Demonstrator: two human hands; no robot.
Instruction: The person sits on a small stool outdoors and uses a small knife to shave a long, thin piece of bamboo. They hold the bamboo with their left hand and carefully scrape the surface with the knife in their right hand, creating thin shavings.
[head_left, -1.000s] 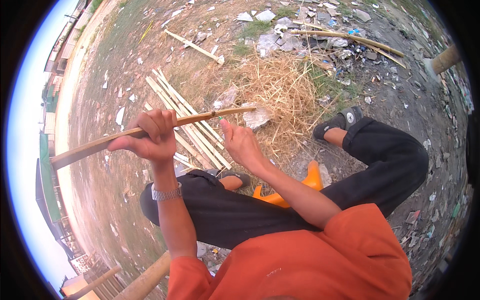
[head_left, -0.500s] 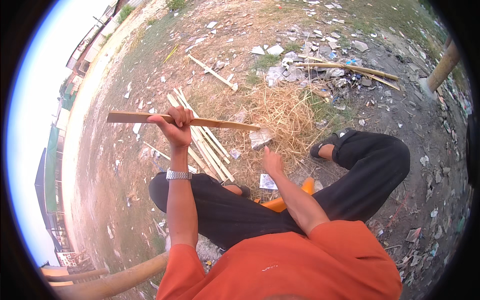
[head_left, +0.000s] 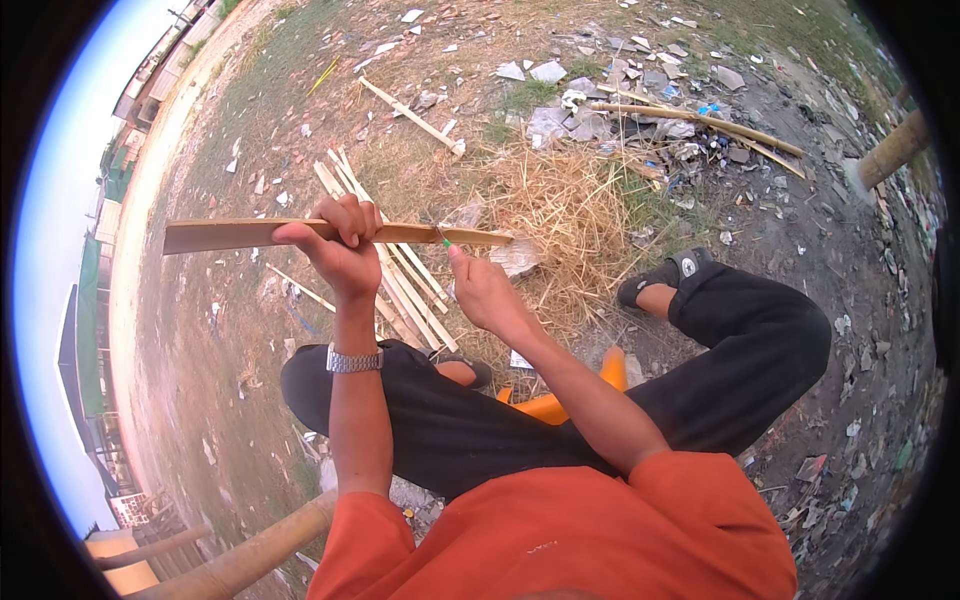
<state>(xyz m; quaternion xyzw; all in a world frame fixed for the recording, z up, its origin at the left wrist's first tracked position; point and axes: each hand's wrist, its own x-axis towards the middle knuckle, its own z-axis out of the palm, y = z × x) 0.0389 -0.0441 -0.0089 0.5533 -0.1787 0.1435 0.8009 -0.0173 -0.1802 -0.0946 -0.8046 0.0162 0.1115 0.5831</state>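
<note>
My left hand [head_left: 345, 245] is wrapped round a long flat bamboo strip [head_left: 225, 235], its thumb stretched along the near side. The strip lies crosswise before me, its right end at a grey stone block [head_left: 516, 257]. My right hand [head_left: 490, 294] is closed on a small knife [head_left: 446, 241], mostly hidden by the fingers. A bit of green and a thin blade show at the strip, right of my left hand. Beneath the strip, several pale split bamboo strips [head_left: 412, 298] lie bundled on the ground. A heap of straw-coloured shavings [head_left: 575, 200] spreads beyond the block.
An orange plastic seat [head_left: 545, 408] shows between my legs. Broken tiles and rubbish [head_left: 570, 125] lie ahead with longer bamboo pieces [head_left: 700, 122]. One lone strip [head_left: 410, 115] rests at the far left. Poles stand at the right [head_left: 893, 150] and at the lower left [head_left: 240, 550].
My right hand has moved left and up from beside the block to the strip, bringing the knife against it. The strip and my left hand have shifted slightly left.
</note>
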